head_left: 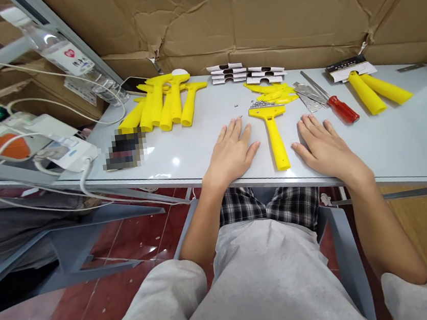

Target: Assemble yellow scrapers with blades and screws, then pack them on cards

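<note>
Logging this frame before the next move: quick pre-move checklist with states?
1. Left hand empty, flat on table: ok.
2. Right hand empty, flat on table: ok.
3. Yellow scraper handle lies between the hands, touched by neither: ok.
4. Pile of small screws at the handle's head end: ok; count cannot tell.
5. Red-handled screwdriver just beyond the right hand, free: ok.
6. Metal blades beside the screwdriver: present; edge orientation cannot tell.

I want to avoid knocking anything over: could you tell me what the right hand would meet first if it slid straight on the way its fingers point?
Probably the metal blades, just beyond the right hand; depth is uncertain.
</note>
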### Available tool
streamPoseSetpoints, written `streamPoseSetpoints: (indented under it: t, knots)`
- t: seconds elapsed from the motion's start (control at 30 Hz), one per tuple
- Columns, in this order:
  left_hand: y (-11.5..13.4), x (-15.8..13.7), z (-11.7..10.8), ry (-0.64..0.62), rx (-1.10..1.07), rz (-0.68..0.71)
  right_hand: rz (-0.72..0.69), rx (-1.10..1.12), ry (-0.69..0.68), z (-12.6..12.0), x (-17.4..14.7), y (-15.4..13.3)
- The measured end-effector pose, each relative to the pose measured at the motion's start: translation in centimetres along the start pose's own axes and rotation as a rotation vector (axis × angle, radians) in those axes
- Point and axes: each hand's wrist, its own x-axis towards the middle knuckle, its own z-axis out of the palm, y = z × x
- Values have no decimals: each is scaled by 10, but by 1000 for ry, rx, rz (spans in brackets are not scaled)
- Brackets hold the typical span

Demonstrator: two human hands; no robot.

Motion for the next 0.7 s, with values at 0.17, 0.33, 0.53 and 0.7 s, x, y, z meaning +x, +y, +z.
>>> streamPoseSetpoints:
  t: [0.17, 0.33, 0.53, 0.7]
  knots:
    - [2, 0, -3, -14, 8, -6, 28, -4, -33, -3, 0, -3]
    - [3, 0, -4, -15, 6, -3, -17, 17, 10, -1, 0, 1]
    - [8, -2, -11, 9, 36, 6, -32, -10, -19, -11, 0, -1]
    - [11, -2, -34, -28, 104, 45, -30, -77, -119, -32, 5, -7]
